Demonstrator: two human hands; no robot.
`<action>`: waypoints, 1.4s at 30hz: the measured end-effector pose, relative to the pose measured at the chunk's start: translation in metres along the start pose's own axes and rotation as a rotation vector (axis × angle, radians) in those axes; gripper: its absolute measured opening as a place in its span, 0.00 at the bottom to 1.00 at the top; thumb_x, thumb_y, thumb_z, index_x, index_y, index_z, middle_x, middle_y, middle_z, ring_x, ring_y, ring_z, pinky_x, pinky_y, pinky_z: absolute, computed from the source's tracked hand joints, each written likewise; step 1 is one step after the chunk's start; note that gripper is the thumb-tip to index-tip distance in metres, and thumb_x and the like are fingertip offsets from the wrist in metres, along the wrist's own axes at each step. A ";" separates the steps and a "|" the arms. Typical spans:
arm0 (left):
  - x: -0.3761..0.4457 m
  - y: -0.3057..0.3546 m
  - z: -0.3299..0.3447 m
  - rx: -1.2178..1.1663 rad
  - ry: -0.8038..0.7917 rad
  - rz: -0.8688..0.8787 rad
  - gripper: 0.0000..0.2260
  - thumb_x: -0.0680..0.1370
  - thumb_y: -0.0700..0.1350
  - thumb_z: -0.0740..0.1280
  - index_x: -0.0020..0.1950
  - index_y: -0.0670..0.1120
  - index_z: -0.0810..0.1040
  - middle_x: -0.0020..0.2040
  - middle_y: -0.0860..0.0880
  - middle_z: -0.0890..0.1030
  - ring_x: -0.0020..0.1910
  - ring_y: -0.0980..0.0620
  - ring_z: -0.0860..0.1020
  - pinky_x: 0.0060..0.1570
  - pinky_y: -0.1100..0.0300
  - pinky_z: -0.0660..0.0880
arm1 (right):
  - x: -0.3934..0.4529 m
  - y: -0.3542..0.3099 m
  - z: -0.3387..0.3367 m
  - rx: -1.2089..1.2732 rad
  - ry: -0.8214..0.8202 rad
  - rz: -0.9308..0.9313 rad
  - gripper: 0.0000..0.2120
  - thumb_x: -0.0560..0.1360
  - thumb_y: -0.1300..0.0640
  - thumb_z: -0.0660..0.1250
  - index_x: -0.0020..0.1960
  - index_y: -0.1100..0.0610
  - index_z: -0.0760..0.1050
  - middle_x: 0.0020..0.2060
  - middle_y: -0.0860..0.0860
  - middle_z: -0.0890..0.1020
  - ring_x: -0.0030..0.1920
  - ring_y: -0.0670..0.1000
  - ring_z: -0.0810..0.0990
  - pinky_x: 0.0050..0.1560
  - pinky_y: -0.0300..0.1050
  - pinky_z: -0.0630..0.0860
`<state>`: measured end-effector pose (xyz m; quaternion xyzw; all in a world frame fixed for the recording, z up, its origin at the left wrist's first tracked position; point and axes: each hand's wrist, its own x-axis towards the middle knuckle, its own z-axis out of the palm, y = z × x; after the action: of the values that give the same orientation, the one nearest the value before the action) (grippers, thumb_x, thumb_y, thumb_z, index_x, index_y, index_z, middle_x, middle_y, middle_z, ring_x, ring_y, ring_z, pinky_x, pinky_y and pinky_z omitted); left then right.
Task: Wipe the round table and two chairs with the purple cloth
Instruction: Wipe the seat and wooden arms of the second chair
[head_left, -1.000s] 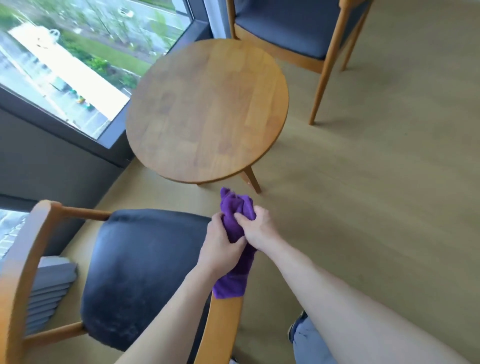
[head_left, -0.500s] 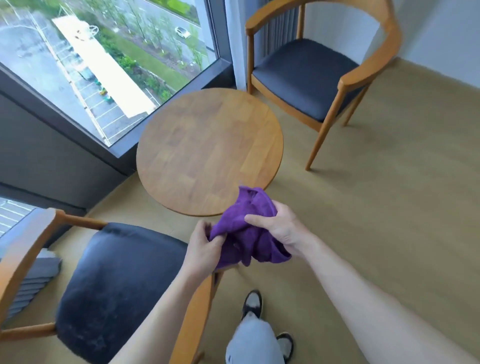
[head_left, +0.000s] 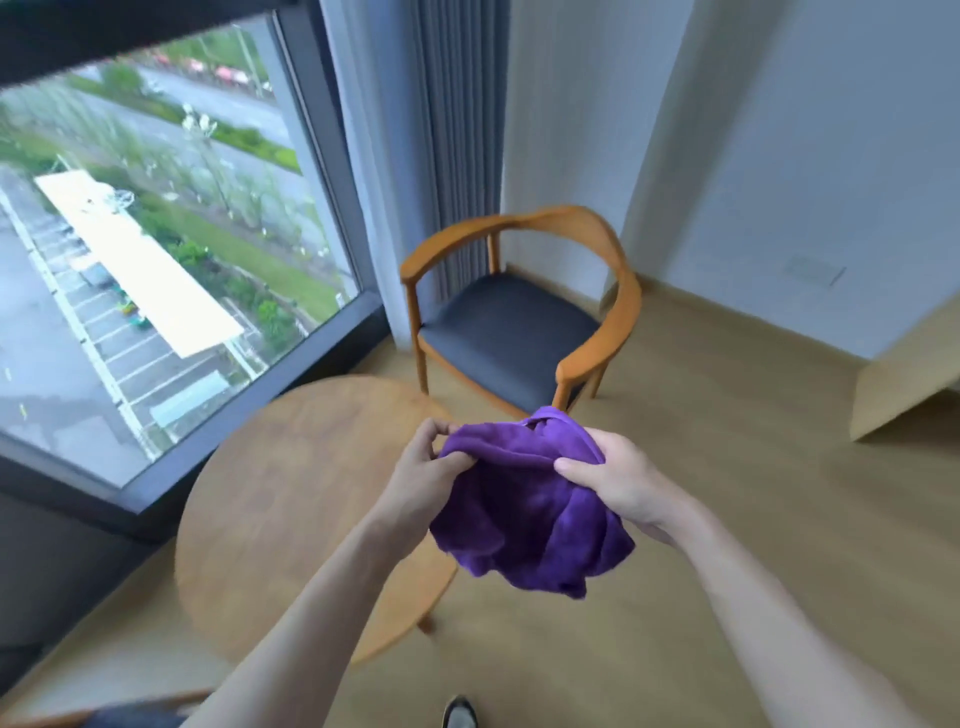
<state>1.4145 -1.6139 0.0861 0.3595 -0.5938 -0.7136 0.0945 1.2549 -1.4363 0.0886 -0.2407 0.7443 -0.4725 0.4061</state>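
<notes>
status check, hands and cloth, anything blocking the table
Left hand and right hand both grip the purple cloth, bunched in the air. Round table bare, not yet touched. Nothing in the way.

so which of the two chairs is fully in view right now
The far chair by the curtain, beyond the round table, shows its whole seat and curved armrest. The near chair is only a sliver at the bottom-left edge.

Purple cloth (head_left: 524, 509) hanging bunched above round wooden table (head_left: 291, 499); dark-seated wooden chair (head_left: 511, 332) standing beyond.
</notes>
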 end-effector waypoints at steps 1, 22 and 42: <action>0.011 0.020 0.014 0.021 -0.033 0.015 0.07 0.79 0.39 0.68 0.47 0.50 0.73 0.39 0.42 0.82 0.38 0.44 0.79 0.36 0.53 0.74 | 0.003 -0.010 -0.021 0.006 0.026 -0.039 0.11 0.80 0.61 0.66 0.54 0.47 0.83 0.49 0.51 0.88 0.52 0.53 0.86 0.55 0.47 0.82; 0.276 0.161 0.287 0.284 -0.116 0.182 0.16 0.78 0.34 0.69 0.56 0.55 0.83 0.49 0.57 0.87 0.48 0.61 0.83 0.43 0.69 0.77 | 0.195 -0.033 -0.423 -0.061 0.334 -0.053 0.10 0.85 0.62 0.60 0.53 0.55 0.81 0.43 0.45 0.87 0.43 0.38 0.84 0.42 0.29 0.75; 0.531 0.150 0.114 0.342 0.475 -0.198 0.29 0.73 0.30 0.59 0.71 0.49 0.77 0.63 0.52 0.78 0.62 0.52 0.76 0.59 0.60 0.72 | 0.632 -0.067 -0.314 -0.471 -0.290 0.015 0.11 0.84 0.62 0.61 0.60 0.56 0.80 0.53 0.52 0.84 0.56 0.54 0.81 0.58 0.43 0.73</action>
<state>0.9152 -1.8654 0.0144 0.5831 -0.6285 -0.5052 0.0986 0.6421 -1.7749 -0.0194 -0.3881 0.7695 -0.2440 0.4447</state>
